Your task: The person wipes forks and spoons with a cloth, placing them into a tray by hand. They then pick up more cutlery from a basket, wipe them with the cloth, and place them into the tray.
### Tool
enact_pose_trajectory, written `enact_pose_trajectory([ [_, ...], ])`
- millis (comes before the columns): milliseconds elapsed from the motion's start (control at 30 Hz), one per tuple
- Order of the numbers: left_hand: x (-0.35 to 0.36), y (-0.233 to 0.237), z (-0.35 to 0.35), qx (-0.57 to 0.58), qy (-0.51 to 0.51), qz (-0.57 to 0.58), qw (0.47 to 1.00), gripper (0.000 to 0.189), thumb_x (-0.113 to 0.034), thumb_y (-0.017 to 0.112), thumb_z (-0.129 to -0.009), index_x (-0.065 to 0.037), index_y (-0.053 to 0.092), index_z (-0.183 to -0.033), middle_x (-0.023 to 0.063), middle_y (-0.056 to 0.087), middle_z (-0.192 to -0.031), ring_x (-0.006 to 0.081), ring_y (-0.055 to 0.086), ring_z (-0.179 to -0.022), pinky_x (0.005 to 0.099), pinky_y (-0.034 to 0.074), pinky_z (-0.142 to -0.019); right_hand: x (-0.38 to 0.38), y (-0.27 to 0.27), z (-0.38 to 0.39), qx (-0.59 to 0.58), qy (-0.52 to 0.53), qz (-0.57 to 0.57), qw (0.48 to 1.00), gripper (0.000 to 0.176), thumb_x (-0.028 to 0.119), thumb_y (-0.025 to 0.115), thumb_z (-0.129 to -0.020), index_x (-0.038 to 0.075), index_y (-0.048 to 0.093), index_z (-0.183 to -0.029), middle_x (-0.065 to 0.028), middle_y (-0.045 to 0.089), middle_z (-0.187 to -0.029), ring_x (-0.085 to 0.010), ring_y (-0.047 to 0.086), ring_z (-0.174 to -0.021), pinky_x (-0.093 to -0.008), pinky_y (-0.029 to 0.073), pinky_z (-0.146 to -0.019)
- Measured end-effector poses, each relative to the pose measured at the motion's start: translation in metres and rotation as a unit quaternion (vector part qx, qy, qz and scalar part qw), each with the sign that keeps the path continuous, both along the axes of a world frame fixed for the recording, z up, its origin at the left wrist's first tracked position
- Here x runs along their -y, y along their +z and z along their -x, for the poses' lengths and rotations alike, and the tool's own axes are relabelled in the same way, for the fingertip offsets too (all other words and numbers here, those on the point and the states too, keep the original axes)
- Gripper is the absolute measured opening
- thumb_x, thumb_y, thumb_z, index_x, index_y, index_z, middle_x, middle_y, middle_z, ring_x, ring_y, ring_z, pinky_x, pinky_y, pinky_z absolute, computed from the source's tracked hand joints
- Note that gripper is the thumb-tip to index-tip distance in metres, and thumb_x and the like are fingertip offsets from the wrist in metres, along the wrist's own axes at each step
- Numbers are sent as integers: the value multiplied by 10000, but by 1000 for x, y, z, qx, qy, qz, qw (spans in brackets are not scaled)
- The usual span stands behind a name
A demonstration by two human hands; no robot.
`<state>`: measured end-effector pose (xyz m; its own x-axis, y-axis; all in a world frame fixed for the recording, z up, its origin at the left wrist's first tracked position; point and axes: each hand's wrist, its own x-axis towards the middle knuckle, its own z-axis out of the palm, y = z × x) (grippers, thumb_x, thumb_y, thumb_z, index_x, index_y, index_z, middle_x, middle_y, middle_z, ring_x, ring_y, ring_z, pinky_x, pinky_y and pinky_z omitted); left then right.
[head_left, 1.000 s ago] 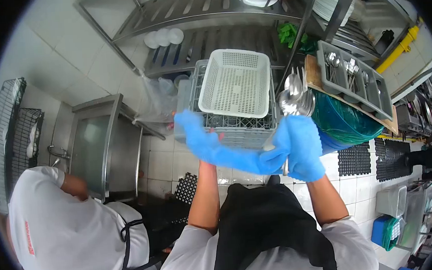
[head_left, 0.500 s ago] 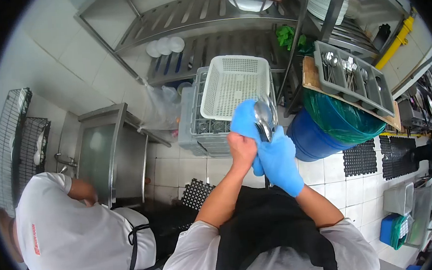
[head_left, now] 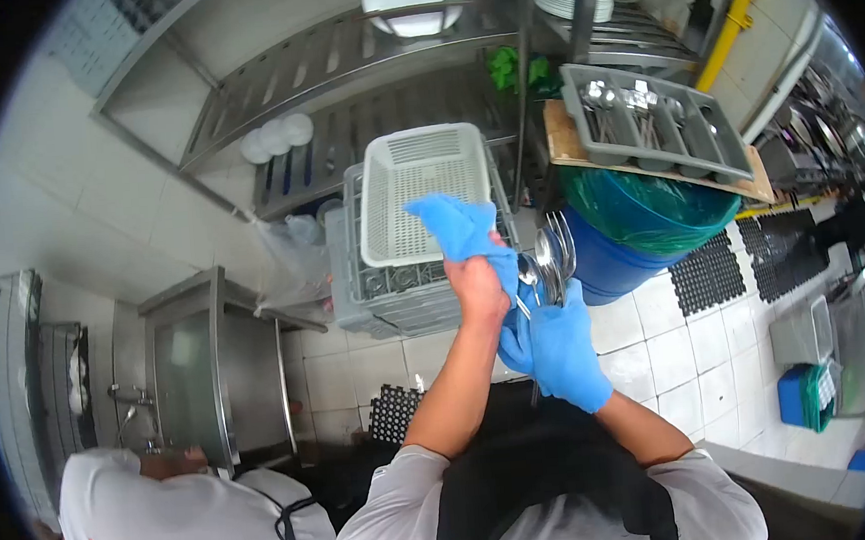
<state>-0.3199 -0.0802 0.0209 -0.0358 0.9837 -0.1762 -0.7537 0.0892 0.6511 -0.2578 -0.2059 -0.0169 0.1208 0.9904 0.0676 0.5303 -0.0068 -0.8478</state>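
My bare left hand (head_left: 476,289) is closed on a blue cloth (head_left: 456,226), whose loose end sticks up past the fingers. My right hand (head_left: 565,351), in a blue glove, grips a bunch of forks and spoons (head_left: 550,262) with their heads pointing up and away from me. The two hands meet at the cutlery, and blue material hangs below between them. Just beyond the left hand lies a white perforated basket (head_left: 388,203) on top of a grey glass rack (head_left: 359,293).
To the right, a grey cutlery tray (head_left: 665,158) with spoons and forks rests on a wooden board (head_left: 562,141) over a blue bin (head_left: 608,268). Metal shelves (head_left: 360,99) stand behind. A co-worker (head_left: 184,523) is at the left by a steel sink cabinet (head_left: 191,377).
The view has swung right. My left hand has moved apart from the cutlery heads, and more fork tines and spoon bowls now show above my right hand.
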Motion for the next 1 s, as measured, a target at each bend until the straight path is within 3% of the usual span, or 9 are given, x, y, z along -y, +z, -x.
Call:
enact_pose_trajectory([
  [133,0,-3,-28,-109,-49,-90,989,132,-136,507,-956,-58,607,-994,40,607,-793,133,557,-626,264,442,-531,14,58,-8,-790,-116,43,600,117,217,480,-934,142,500,-1022,-12,533,-749,-160,523,-605,-288,481,-590],
  [167,-2,4,-34,-108,-66,-82,989,137,-151,512,-958,-60,610,-985,44,610,-796,133,561,-639,258,453,-553,18,64,-13,-792,-126,25,597,117,217,480,-934,142,500,-1022,-12,533,-749,-160,523,-605,-288,481,-590],
  [233,2,8,-63,-107,-101,-79,986,143,-166,517,-960,-62,614,-977,47,612,-800,132,565,-653,252,464,-575,26,71,-30,-336,-260,45,904,331,257,645,-852,-2,485,-983,-84,598,-758,-244,596,-711,-368,476,-678],
  [367,18,11,-120,-7,-172,-46,984,160,-196,508,-968,-81,610,-925,51,613,-826,141,574,-721,261,477,-604,34,76,-87,65,-252,-212,942,316,84,646,-814,-28,439,-1025,-135,639,-870,-192,628,-682,-330,481,-557],
  [533,84,-20,-226,-193,-254,-150,936,146,-118,476,-956,-48,602,-933,33,608,-847,141,577,-756,279,492,-633,32,46,-187,-241,-415,-192,856,333,48,650,-811,-24,451,-1069,-145,618,-946,-168,615,-810,-335,495,-625],
  [600,86,-42,-251,-426,-517,-73,739,202,-70,439,-940,-17,603,-1047,71,644,-966,159,617,-806,290,514,-673,39,36,-224,-316,-434,-251,806,338,42,659,-808,-18,460,-1074,-141,615,-947,-171,612,-835,-343,500,-643],
  [833,86,-40,-388,-266,-549,-42,791,275,-121,403,-955,20,585,-1104,148,659,-1011,251,666,-851,402,550,-755,64,52,-336,-141,-423,-273,853,282,112,669,-815,17,501,-1021,-37,596,-846,-104,538,-723,-286,476,-591],
  [933,45,-31,-474,-183,-576,39,796,299,-255,428,-983,-14,594,-1041,151,660,-985,275,664,-849,469,548,-777,73,45,-374,-370,-459,-236,772,228,105,648,-835,24,516,-1002,-14,587,-742,-84,543,-659,-253,451,-541],
  [1000,29,-21,-494,-146,-610,86,774,265,-251,496,-964,-22,631,-974,95,649,-887,219,637,-774,378,522,-683,89,45,-398,-179,-390,-91,899,33,33,544,-884,34,551,-916,17,550,-717,-47,494,-628,-233,429,-525],
])
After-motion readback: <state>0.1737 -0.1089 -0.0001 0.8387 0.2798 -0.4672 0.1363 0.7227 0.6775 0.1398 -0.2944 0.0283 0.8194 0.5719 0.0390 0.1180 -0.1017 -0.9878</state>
